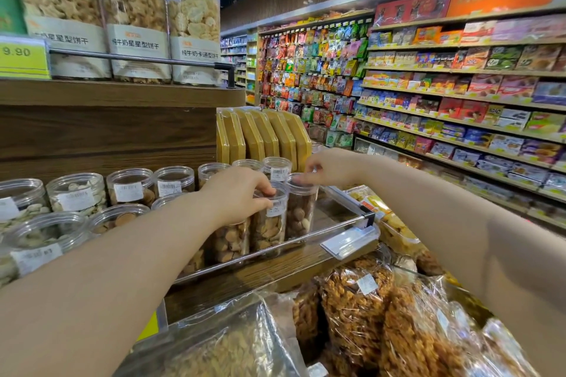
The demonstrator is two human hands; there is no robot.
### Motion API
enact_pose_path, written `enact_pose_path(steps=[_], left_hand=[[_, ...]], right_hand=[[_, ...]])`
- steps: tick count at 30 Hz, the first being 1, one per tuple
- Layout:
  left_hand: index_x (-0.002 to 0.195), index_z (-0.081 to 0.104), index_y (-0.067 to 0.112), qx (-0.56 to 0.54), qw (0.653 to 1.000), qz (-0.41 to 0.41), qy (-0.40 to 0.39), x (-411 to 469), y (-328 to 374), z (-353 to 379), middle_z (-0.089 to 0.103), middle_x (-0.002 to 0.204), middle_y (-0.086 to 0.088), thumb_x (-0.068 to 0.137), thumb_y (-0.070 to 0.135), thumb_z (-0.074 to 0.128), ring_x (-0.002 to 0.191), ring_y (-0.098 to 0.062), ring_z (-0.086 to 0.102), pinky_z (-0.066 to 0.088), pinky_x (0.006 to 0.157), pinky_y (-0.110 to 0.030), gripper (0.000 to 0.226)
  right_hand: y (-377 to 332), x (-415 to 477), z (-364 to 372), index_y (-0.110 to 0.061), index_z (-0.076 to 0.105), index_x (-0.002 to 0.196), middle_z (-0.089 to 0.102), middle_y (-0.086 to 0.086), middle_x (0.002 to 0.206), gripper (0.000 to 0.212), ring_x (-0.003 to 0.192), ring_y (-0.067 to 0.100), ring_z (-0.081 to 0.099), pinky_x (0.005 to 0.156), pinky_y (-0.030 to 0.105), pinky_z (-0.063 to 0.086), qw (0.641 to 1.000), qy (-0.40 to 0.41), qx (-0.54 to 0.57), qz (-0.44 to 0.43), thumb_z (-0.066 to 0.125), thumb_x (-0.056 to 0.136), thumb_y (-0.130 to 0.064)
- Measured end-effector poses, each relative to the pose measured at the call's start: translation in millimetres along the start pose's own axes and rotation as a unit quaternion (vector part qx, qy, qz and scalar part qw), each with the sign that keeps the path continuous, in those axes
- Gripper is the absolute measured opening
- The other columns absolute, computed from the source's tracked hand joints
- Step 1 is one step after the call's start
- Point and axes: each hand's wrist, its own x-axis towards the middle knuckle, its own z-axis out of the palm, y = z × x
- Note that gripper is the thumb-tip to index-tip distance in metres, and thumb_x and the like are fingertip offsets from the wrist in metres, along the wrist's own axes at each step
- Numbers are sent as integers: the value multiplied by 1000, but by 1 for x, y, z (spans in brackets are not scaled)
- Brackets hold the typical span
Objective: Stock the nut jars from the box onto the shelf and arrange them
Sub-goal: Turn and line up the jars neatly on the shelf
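Two bare arms reach over the wooden shelf (269,269), one hand to each jar at the right end of the front row.

— What's the left hand (237,196) doing?

— It sits on top of a clear round plastic jar of pale brown pieces (269,231), fingers curled down over the lid, gripping it from above. That jar stands upright just behind the thin metal rail (306,236) along the shelf's front edge, with a white barcode sticker facing us.

— And the right hand (327,170)?

— Its fingers are bent at the lid of a clear round plastic jar of darker brown balls (301,211). That jar touches the first one on its right side and is the last in the row. The hand is blurred, so I cannot tell whether it pinches the lid or only touches it.

— Anything else on that shelf?

— More clear lidded jars (76,196) in two rows off to the left, most with white labels. Behind them lean flat mustard-yellow packs (263,135). A clear plastic price-tag holder (349,242) hangs at the rail's right corner.

— Below?

— Crinkly clear bags of golden fried twists (355,300). Up on the higher ledge stand three tall clear tubs of pale crackers (134,18), beside a yellow price card reading 9.90 (21,55).
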Motion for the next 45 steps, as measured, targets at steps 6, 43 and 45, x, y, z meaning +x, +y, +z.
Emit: enact_pose_path(steps=[6, 43, 45], left_hand=[[122, 63, 30, -4, 1000, -4, 3, 2, -2, 1, 63, 122, 12, 90, 36, 61, 111, -9, 55, 46, 91, -28, 32], [131, 55, 24, 19, 999, 23, -29, -14, 13, -27, 46, 142, 3, 92, 25, 59, 133, -14, 40, 33, 108, -31, 40], [129, 56, 26, 25, 999, 15, -28, -28, 8, -37, 48, 140, 4, 91, 26, 60, 130, -12, 42, 34, 107, -31, 38]], right_hand=[[5, -6, -20, -38, 35, 144, 25, -7, 154, 67, 139, 18, 29, 109, 37, 27, 984, -162, 72, 1, 68, 86, -27], [-20, -4, 8, -31, 16, 149, 27, 4, 152, 101, 136, 26, 34, 110, 46, 34, 999, -31, 41, -6, 80, 71, -27], [-29, -12, -2, -28, 16, 150, 26, 5, 153, 95, 137, 26, 32, 112, 42, 31, 998, -24, 47, -18, 77, 76, -24]])
